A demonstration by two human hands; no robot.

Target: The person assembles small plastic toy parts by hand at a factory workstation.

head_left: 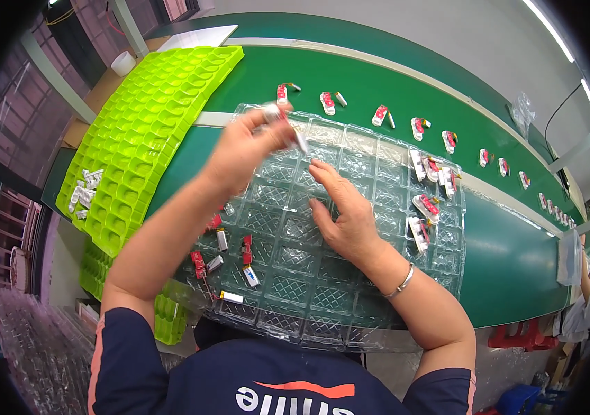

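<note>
My left hand (238,153), slightly blurred, is closed on a small white casing (270,111) with a red part at the fingers and a silver battery (301,142) hanging below. My right hand (350,220) hovers low over a clear plastic compartment tray (300,257), fingers apart and holding nothing. In the tray's left part lie several red circuit boards (247,247) wired to silver batteries (250,277). Toward its right side sit several white casings with red boards (425,208). Whether my right fingertips touch the tray, I cannot tell.
Bright green moulded trays (163,97) stand at the left, with several white casings (84,194) in the top one. Beyond the clear tray, a row of red-and-white units (328,103) with batteries lies along the green belt (371,86). Another person's arm (589,280) shows at far right.
</note>
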